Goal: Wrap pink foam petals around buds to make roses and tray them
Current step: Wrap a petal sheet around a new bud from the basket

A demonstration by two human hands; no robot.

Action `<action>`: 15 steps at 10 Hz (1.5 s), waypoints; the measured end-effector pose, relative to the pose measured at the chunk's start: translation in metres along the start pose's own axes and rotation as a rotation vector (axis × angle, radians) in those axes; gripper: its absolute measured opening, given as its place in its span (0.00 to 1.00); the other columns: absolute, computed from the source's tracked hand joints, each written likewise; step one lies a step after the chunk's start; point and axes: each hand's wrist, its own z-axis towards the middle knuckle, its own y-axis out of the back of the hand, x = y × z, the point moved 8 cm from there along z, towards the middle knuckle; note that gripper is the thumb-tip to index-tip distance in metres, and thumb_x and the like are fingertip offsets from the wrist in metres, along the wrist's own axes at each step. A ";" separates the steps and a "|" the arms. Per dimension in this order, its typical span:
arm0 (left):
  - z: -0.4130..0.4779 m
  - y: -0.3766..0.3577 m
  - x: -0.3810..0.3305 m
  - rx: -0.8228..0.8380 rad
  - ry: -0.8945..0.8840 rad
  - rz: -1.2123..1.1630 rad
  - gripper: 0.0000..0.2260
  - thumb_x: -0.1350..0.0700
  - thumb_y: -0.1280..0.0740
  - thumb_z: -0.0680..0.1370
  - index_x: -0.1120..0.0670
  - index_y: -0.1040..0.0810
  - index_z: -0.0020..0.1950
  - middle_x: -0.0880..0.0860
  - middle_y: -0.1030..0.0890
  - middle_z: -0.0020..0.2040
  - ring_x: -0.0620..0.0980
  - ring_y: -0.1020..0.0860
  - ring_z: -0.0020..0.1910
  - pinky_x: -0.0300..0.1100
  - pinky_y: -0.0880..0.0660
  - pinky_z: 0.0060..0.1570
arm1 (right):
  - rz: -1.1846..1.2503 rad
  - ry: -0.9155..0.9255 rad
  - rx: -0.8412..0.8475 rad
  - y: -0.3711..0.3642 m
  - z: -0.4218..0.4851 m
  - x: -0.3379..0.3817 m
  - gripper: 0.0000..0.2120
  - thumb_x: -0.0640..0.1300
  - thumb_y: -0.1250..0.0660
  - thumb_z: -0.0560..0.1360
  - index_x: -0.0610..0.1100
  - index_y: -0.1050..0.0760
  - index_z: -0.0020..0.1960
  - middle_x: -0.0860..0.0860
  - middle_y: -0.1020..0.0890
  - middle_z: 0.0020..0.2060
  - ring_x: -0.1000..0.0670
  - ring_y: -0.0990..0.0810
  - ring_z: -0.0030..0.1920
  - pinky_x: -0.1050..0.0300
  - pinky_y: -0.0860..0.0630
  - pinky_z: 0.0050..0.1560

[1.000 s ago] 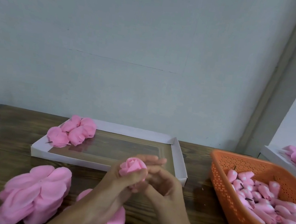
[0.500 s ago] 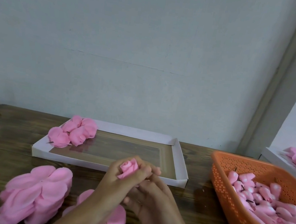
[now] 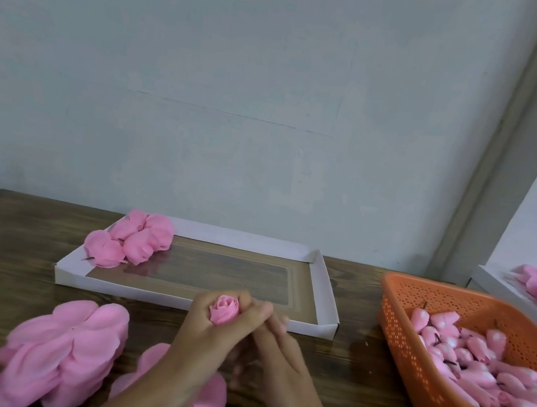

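The right hand (image 3: 278, 351) is blurred (mostly a smear), the left hand (image 3: 208, 342) hides the base of the rose (image 3: 224, 310), and the basket (image 3: 410, 358) runs off the right edge.

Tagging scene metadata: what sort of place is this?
Likely a small handicraft assembly bench: an orange perforated plastic basket of pink foam buds, stacked pink foam petals, a shallow white cardboard tray.

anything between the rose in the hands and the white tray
Nothing visible. The rose, gripped in the left hand, is just in front of the low near wall of the tray. The finished roses fill only its far-left corner; the rest of its floor is bare.
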 end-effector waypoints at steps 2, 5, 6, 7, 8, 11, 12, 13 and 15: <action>0.000 0.017 -0.008 -0.214 -0.194 0.381 0.12 0.46 0.27 0.70 0.50 0.21 0.31 0.54 0.19 0.30 0.50 0.23 0.31 0.46 0.27 0.32 | -0.757 0.751 -0.281 0.027 -0.019 0.051 0.11 0.47 0.39 0.84 0.56 0.23 0.63 0.59 0.22 0.56 0.52 0.19 0.53 0.56 0.21 0.49; -0.002 -0.001 0.037 -0.316 -0.033 0.841 0.19 0.80 0.40 0.77 0.61 0.22 0.61 0.54 0.18 0.64 0.55 0.22 0.69 0.44 0.20 0.53 | -0.974 0.971 -0.106 0.000 -0.031 0.057 0.16 0.52 0.39 0.85 0.53 0.20 0.69 0.52 0.22 0.65 0.50 0.22 0.56 0.55 0.23 0.52; -0.001 0.032 0.029 -0.158 0.063 0.544 0.15 0.78 0.33 0.74 0.58 0.16 0.44 0.39 0.15 0.37 0.35 0.17 0.39 0.30 0.22 0.37 | -0.944 0.978 -0.099 -0.001 -0.031 0.058 0.16 0.53 0.40 0.86 0.54 0.20 0.69 0.51 0.23 0.67 0.51 0.22 0.59 0.56 0.22 0.52; 0.001 0.038 0.007 -0.254 0.011 0.424 0.17 0.70 0.26 0.73 0.49 0.20 0.33 0.44 0.20 0.29 0.39 0.22 0.29 0.33 0.25 0.29 | -0.826 0.915 -0.118 0.001 -0.029 0.056 0.14 0.50 0.37 0.85 0.56 0.21 0.69 0.53 0.26 0.70 0.52 0.22 0.64 0.59 0.23 0.57; -0.003 0.021 0.009 -0.271 -0.005 0.168 0.17 0.54 0.19 0.70 0.51 0.26 0.29 0.49 0.29 0.27 0.44 0.30 0.27 0.35 0.32 0.27 | -0.551 0.765 -0.255 0.017 -0.025 0.047 0.15 0.45 0.29 0.80 0.57 0.24 0.65 0.57 0.23 0.63 0.52 0.21 0.64 0.61 0.21 0.57; -0.008 0.014 0.043 -0.377 0.237 -0.248 0.26 0.41 0.21 0.61 0.60 0.17 0.47 0.59 0.20 0.37 0.54 0.19 0.35 0.45 0.24 0.33 | -0.266 0.422 -0.077 0.004 -0.009 0.013 0.18 0.40 0.24 0.74 0.54 0.17 0.61 0.54 0.12 0.51 0.52 0.12 0.53 0.59 0.16 0.53; -0.006 0.007 0.040 -0.347 0.243 -0.289 0.24 0.43 0.21 0.59 0.59 0.14 0.46 0.61 0.17 0.37 0.54 0.18 0.32 0.42 0.24 0.28 | -0.186 0.365 -0.098 0.006 -0.007 0.010 0.14 0.42 0.23 0.71 0.54 0.15 0.55 0.52 0.11 0.47 0.51 0.11 0.49 0.59 0.16 0.51; -0.003 0.005 0.031 -0.237 0.193 -0.286 0.24 0.45 0.19 0.59 0.64 0.18 0.38 0.66 0.17 0.42 0.58 0.15 0.39 0.44 0.22 0.30 | -0.033 0.238 -0.014 0.003 -0.001 0.007 0.08 0.38 0.23 0.72 0.46 0.14 0.49 0.45 0.11 0.45 0.47 0.12 0.47 0.56 0.17 0.50; 0.000 0.004 0.019 -0.046 0.150 -0.256 0.27 0.40 0.16 0.63 0.56 0.29 0.26 0.59 0.22 0.36 0.61 0.14 0.50 0.42 0.27 0.40 | 0.485 -0.049 0.198 -0.022 0.003 -0.004 0.11 0.39 0.26 0.72 0.32 0.18 0.49 0.39 0.19 0.36 0.46 0.18 0.37 0.57 0.20 0.40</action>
